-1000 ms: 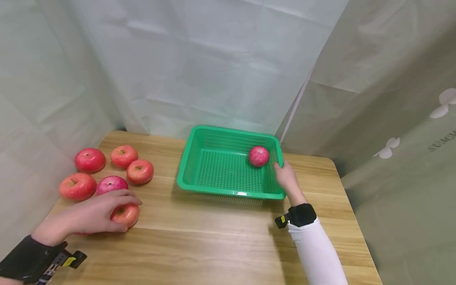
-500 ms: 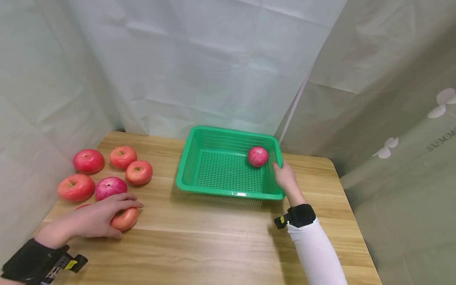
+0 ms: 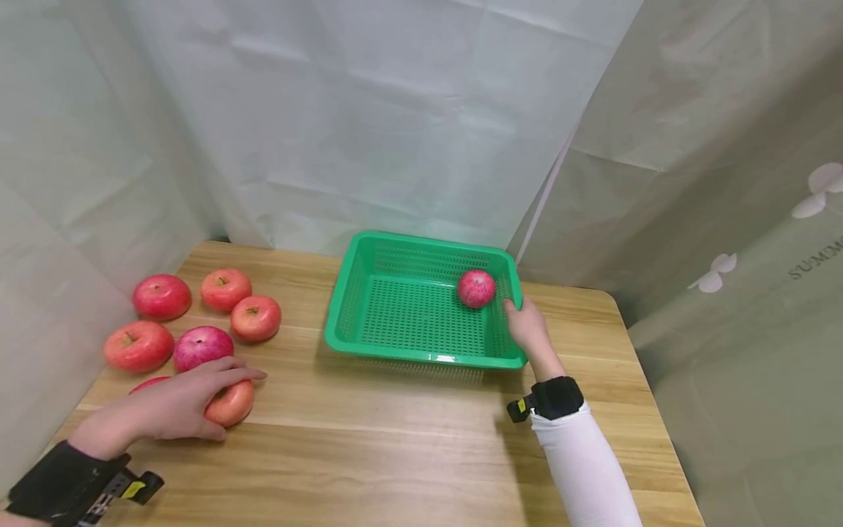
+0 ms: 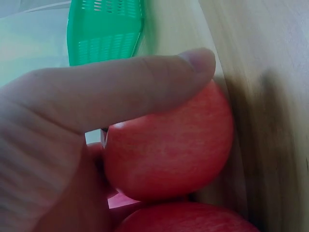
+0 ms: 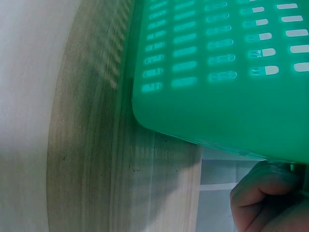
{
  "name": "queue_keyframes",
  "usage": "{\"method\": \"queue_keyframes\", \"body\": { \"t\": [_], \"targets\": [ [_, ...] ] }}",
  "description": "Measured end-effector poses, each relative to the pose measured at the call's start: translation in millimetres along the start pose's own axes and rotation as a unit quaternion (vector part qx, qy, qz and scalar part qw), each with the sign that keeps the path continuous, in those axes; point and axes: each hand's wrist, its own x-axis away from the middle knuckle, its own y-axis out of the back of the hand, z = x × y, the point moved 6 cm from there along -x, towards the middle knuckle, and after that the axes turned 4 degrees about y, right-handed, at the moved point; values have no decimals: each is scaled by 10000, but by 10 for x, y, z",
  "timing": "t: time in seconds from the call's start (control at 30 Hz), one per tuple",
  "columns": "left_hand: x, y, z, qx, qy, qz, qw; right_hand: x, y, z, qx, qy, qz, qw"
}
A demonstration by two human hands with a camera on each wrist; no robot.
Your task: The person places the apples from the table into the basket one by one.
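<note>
In the head view my left hand (image 3: pixel 174 402) grips a pale red apple (image 3: pixel 232 405) at the near end of a group on the left. Seen from the left wrist, its thumb (image 4: pixel 145 84) lies across the top of that apple, with another red apple (image 4: pixel 188 220) close below. A darker pink-red fruit (image 3: pixel 203 348) sits just beyond the fingers. My right hand (image 3: pixel 527 327) holds the right rim of a green perforated plastic basket (image 3: pixel 408 315), its thumb over the inner side. One pink-red round fruit (image 3: pixel 476 288) rests inside, towards the right end.
Further apples stand behind the left hand: a deep red one (image 3: pixel 162 296), a large one (image 3: pixel 139 346) and two paler ones, the nearer (image 3: pixel 255 318) closest to the basket. A wooden table (image 3: pixel 395 454) carries everything. Pale curtains (image 3: pixel 369 132) enclose its back and sides.
Over the last second my left hand has shifted slightly towards me around the apple, uncovering more of the pink-red fruit behind it. My right hand and the basket have stayed in place.
</note>
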Motion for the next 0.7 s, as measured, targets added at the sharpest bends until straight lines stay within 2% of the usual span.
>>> {"method": "queue_keyframes", "body": {
  "t": [0.27,0.53,0.7],
  "targets": [
    [-30,-41,24,63,127,-67,9999,1,-9,0,23,-26,-7,10000],
    [-44,-54,-2,-72,178,-224,9996,8,-7,-1,55,0,-59,10000],
    [-42,-52,-13,-36,220,-185,9996,14,-1,7,36,-1,-63,10000]
  ]
}}
